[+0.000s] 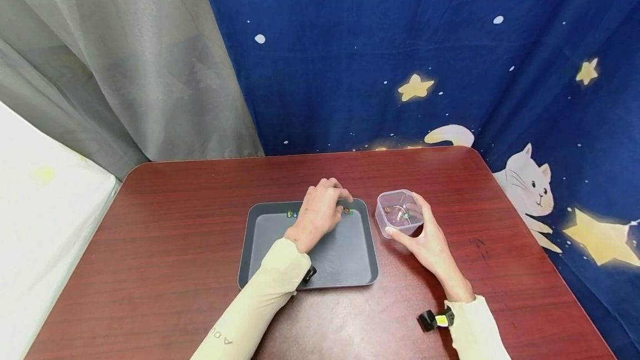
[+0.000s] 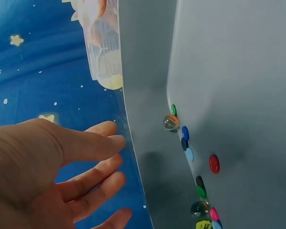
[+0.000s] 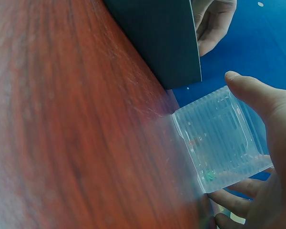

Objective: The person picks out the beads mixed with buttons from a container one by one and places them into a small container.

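Note:
A grey tray lies on the table, with marbles and small coloured discs along its far side. My left hand is over the tray's far edge; in the left wrist view that hand has its fingers loosely extended, with nothing seen between them. To the tray's right, my right hand holds a clear plastic box between thumb and fingers. The right wrist view shows the box with a few small green and reddish pieces inside, and the right hand round it.
The dark red wooden table extends around the tray and box. Behind it hang a grey curtain and a blue curtain with stars and a cat. A white surface stands at the left.

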### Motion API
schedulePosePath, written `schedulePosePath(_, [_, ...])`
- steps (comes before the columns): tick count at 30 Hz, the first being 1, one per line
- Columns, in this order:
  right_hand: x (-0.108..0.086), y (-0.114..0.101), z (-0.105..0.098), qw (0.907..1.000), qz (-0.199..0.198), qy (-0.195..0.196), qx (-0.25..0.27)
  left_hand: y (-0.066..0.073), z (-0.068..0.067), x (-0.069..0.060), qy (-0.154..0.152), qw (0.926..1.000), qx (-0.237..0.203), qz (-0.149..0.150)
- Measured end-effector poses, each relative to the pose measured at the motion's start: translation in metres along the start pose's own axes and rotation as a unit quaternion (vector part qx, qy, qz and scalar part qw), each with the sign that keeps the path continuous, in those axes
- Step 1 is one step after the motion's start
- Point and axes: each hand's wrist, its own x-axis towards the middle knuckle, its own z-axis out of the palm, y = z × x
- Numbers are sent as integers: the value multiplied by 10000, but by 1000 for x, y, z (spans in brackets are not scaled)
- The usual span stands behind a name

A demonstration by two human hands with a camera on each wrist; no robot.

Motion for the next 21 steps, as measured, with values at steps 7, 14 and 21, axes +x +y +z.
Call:
schedulePosePath(7, [1, 0, 0, 10000, 2, 7, -1, -5, 2, 0, -173, 9998, -59, 69])
schedulePosePath(14, [1, 1, 0, 10000, -19, 5, 32, -7, 5, -1, -365, 9992, -140, 90])
schedulePosePath(21, [1, 1, 1, 10000, 12, -17, 38, -10, 7, 1, -487, 9986, -177, 106])
